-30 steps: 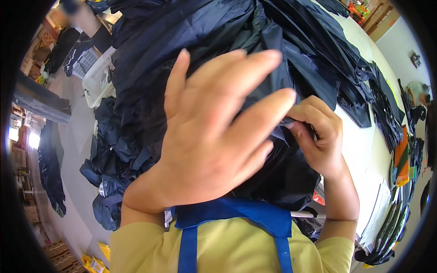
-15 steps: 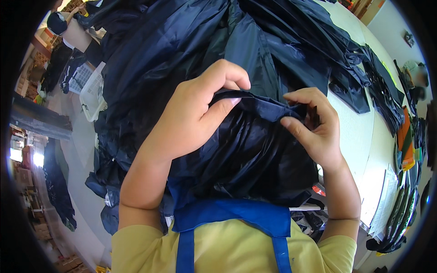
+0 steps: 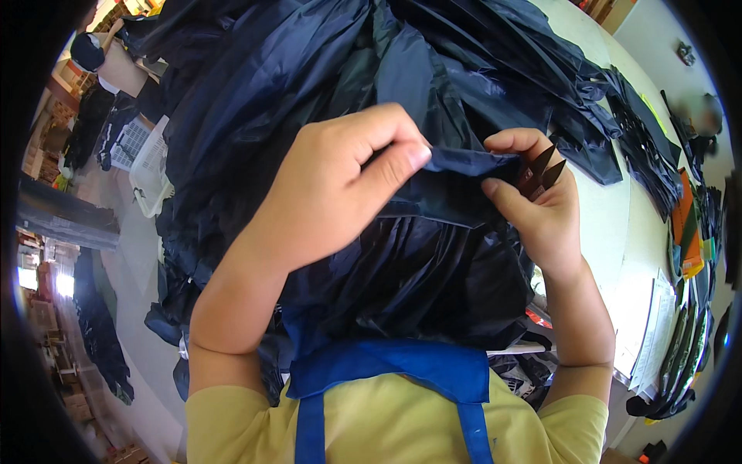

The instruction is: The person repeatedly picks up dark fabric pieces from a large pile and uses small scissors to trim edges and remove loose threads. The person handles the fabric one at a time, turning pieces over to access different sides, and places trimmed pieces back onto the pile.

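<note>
Dark navy fabric (image 3: pixel 456 174) is pinched in left hand (image 3: pixel 332 193) grip; right hand (image 3: pixel 537 205) grasps it with thread snips (image 3: pixel 541 170).

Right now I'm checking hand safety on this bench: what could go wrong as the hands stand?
The right hand holds small pointed snips while also pinching the dark navy fabric, so the tips could nick the cloth. The left hand grips the same folded edge close by, so its thumb may be within reach of the blades. The slippery-looking fabric could slide from either pinch.

Two hands (image 3: pixel 340 193), one thread snips (image 3: pixel 541 172), one white basket (image 3: pixel 147 166).
</note>
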Action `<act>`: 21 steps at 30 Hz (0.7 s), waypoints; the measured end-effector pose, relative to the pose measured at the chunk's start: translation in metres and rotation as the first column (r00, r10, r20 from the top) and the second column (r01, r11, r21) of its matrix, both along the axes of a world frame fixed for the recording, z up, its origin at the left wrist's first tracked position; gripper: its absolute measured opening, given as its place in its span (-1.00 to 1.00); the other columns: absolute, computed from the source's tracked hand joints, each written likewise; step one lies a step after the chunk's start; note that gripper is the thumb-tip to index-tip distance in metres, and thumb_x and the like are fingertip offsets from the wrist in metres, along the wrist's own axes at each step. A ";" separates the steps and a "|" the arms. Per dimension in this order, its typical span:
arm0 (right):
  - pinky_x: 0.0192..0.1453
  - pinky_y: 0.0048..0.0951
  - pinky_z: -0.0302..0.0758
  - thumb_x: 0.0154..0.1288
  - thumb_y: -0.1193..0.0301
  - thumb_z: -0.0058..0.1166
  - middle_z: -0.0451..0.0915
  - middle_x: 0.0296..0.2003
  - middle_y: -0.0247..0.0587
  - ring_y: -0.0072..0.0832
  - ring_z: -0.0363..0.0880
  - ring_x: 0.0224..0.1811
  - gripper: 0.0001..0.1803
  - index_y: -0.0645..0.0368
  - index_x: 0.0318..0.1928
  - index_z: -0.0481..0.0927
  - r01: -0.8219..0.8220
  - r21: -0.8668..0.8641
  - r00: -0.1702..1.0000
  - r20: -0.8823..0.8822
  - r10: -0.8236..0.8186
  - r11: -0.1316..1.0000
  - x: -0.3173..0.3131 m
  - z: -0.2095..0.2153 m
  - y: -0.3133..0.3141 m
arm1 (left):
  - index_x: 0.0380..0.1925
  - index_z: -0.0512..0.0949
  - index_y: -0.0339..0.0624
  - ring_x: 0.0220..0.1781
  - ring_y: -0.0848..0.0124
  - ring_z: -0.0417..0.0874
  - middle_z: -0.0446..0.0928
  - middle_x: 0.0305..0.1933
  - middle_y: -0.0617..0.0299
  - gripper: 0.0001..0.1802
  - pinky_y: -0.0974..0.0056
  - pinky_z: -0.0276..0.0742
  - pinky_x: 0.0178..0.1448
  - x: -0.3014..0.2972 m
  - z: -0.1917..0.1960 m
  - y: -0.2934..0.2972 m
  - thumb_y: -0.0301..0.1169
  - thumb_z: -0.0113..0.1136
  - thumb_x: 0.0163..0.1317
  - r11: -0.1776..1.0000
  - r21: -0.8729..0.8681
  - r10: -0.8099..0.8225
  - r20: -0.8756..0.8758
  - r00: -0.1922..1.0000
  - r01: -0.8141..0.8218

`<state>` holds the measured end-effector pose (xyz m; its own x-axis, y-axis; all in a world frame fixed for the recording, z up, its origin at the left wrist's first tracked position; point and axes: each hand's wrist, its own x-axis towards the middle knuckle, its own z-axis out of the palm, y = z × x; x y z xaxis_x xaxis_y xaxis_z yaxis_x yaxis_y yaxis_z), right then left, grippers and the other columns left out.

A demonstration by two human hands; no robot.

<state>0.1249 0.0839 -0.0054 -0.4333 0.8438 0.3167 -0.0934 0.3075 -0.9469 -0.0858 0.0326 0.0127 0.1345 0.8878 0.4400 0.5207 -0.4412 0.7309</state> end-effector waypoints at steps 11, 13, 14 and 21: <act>-0.02 -0.67 0.36 0.31 0.57 -0.02 0.53 -0.22 -0.34 -0.70 0.45 -0.16 -0.79 0.30 -0.06 0.49 -0.199 -0.220 0.977 0.032 0.211 0.955 0.020 0.011 0.015 | -0.39 0.50 -0.23 -0.33 0.66 0.36 0.43 -0.43 0.40 -0.83 0.51 0.32 -0.19 0.000 0.006 0.016 -0.39 0.28 0.18 0.997 -0.019 -0.069 -0.014 0.997 0.069; -0.02 -0.66 0.37 0.32 0.54 0.01 0.53 -0.22 -0.34 -0.69 0.45 -0.16 -0.78 0.31 -0.04 0.49 -0.212 -0.192 0.976 0.011 0.219 0.958 0.019 0.009 0.016 | -0.46 0.50 -0.24 -0.36 0.65 0.37 0.45 -0.44 0.39 -0.82 0.50 0.33 -0.20 0.000 0.012 0.017 -0.40 0.28 0.18 0.992 -0.123 0.005 0.085 0.996 0.006; -0.02 -0.66 0.37 0.32 0.53 0.02 0.53 -0.22 -0.34 -0.69 0.45 -0.17 -0.77 0.31 -0.03 0.48 -0.216 -0.167 0.975 0.007 0.221 0.962 0.019 0.007 0.016 | -0.47 0.49 -0.25 -0.39 0.67 0.37 0.44 -0.47 0.40 -0.82 0.51 0.33 -0.23 -0.002 0.010 0.020 -0.41 0.27 0.19 0.998 -0.046 -0.032 0.144 0.989 0.039; -0.09 -0.56 0.43 0.24 0.44 0.16 0.55 -0.29 -0.28 -0.62 0.47 -0.27 -0.76 0.23 -0.08 0.58 0.132 0.205 0.845 0.488 -0.219 0.970 0.045 -0.013 0.076 | -0.52 0.43 -0.18 0.21 0.10 0.49 0.59 -0.20 0.15 -0.79 -0.07 0.00 0.48 -0.008 -0.004 0.019 -0.32 0.16 0.18 0.898 -0.011 -0.362 -0.584 0.726 0.439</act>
<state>0.1700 0.1599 -0.0186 -0.4185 0.8786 0.2300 0.4528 0.4213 -0.7858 -0.0940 0.0520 0.0083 0.7201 0.6398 0.2686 0.5712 -0.7663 0.2941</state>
